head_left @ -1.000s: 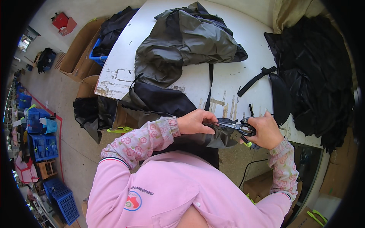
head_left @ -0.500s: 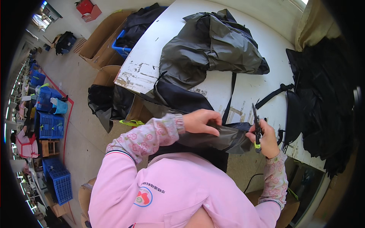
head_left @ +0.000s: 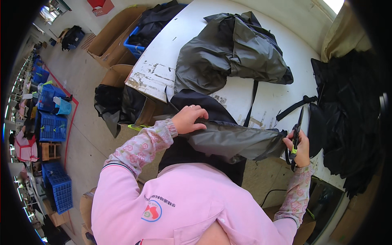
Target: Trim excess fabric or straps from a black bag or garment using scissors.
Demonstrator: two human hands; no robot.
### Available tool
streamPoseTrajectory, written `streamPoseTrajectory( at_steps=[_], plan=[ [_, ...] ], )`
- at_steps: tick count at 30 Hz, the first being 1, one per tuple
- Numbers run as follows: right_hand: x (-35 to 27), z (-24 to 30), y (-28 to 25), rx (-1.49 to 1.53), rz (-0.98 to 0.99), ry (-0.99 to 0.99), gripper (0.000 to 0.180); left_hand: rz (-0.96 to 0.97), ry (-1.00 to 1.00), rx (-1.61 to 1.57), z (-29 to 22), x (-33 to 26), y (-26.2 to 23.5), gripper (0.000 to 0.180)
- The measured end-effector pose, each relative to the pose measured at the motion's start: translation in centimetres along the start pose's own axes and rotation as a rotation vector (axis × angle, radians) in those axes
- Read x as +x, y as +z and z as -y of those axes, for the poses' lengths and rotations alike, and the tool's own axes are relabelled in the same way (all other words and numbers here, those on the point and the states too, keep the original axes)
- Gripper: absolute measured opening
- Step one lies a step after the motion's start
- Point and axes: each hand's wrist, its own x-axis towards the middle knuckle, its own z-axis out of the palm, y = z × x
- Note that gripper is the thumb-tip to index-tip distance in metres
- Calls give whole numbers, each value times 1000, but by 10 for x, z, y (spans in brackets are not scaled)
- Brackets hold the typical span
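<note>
A dark grey piece of sewn fabric (head_left: 241, 141) with black parts is stretched between my hands at the table's near edge. My left hand (head_left: 189, 119) is closed on its upper edge at the left, thumb over the cloth. At the right end, my right hand (head_left: 302, 149) pinches the fabric's black corner between thumb and finger. That same hand carries a pair of black scissors (head_left: 299, 124) with yellow-green on the handle, blades pointing up and away. Further back, a crumpled grey and black fabric bundle (head_left: 249, 49) lies on the table, with a thin black strap (head_left: 253, 98) running from it.
The white table (head_left: 155, 67) has a worn corner. Black fabric pieces (head_left: 347, 118) are heaped on its right side, beside a black strap (head_left: 294, 108). Left of the table stand a blue crate (head_left: 134, 49) and cardboard boxes (head_left: 116, 36). Blue crates (head_left: 57, 185) line the floor farther left.
My hands have moved apart, the left to the left and the right to the right, drawing the fabric out straighter between them. The scissors have moved right with my right hand.
</note>
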Motion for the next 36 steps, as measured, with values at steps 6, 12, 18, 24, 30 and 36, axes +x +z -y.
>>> streamPoseTrajectory(
  at_steps=[6,12,18,24,30,36],
  plan=[
    [-6,0,-2,-30,10,8,21,198,-260,-52,10,2,-3,24],
    [-3,-23,-7,13,6,119,21,-209,15,-119,-4,0,-22,17],
    [5,-51,-2,-8,11,98,21,-437,256,109,-34,5,-38,18],
    [10,-67,1,-49,71,156,22,-473,415,190,-53,2,-49,27],
    [13,-69,12,-51,120,202,22,-461,596,195,-88,13,-62,20],
    [12,-32,26,-511,-129,-20,33,74,-178,-684,-81,16,-60,10]
  ],
)
